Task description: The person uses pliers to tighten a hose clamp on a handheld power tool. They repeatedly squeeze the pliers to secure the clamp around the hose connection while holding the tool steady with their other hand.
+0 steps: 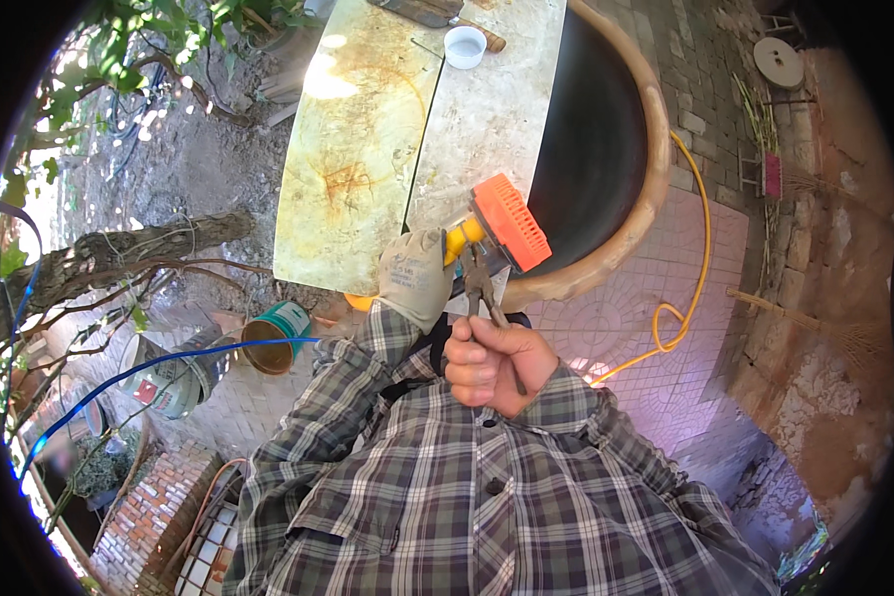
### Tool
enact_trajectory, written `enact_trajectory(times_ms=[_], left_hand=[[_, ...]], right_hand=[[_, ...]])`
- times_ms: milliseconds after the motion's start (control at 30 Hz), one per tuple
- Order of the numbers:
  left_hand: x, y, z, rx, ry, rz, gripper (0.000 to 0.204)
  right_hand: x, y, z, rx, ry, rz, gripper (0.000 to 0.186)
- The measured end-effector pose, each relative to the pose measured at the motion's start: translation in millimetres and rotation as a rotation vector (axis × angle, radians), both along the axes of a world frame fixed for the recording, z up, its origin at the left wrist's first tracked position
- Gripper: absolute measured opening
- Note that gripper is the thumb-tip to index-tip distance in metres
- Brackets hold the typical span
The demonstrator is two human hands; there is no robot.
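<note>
My left hand (414, 281), in a pale work glove, is closed around the yellow body of a tool (464, 237) with a slotted orange head (512, 224). The tool's exact kind is not clear. A yellow end also shows below the glove. My bare right hand (501, 364) is wrapped round the handles of worn metal pliers (478, 279). Their jaws point up at the underside of the tool, just below the orange head; whether they grip it I cannot tell. Both hands are close together in front of my chest.
Ahead stands a stained two-piece board (358, 149) bearing a white round cap (464, 47) and a wooden-handled trowel (437, 15). It partly covers a large dark basin (649, 139). A yellow hose (706, 228) curls at right; buckets (276, 338) and a tree trunk (119, 253) stand left.
</note>
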State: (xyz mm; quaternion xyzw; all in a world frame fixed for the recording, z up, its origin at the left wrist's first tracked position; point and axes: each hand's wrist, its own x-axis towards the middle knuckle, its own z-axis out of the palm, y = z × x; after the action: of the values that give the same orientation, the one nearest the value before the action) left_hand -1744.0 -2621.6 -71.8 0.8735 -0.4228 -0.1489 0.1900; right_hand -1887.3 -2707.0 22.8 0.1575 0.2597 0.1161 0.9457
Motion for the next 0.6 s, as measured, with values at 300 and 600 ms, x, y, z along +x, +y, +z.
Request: enact_trajectory(times_ms=[300,600], left_hand=[[-6,-4,-5,-0.078,-0.016,0.023,0.023],[5,-20,-2,-0.017,0.115,0.074,0.023]], right_hand=[[2,-26,15,-0.755,0.438,0.618,0.022],[-23,-38,2,-1.078,0.400,0.734,0.030]])
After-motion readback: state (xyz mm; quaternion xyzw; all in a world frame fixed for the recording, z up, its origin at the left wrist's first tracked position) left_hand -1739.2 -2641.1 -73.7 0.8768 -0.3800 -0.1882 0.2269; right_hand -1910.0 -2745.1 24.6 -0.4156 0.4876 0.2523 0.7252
